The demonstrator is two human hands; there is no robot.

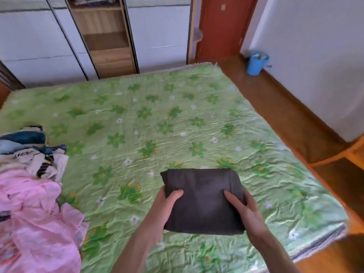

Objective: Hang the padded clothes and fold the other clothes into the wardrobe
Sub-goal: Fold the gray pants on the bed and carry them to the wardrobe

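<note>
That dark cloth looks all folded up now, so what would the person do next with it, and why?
Probably lift the folded dark garment and carry it to the open wardrobe shelves. Both hands, left hand and right hand, grip its sides, thumbs on top, and it is a neat rectangle on the bed.

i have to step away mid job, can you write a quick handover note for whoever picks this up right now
Left hand and right hand both grip the folded dark grey garment by its sides, over the green floral bed.
Wardrobe stands past the far edge of the bed, its middle section open, wooden shelves showing.
Done: this garment is folded.
Left: carry it to a shelf, then sort the pile of clothes at the bed's left edge, pink item on top.
</note>
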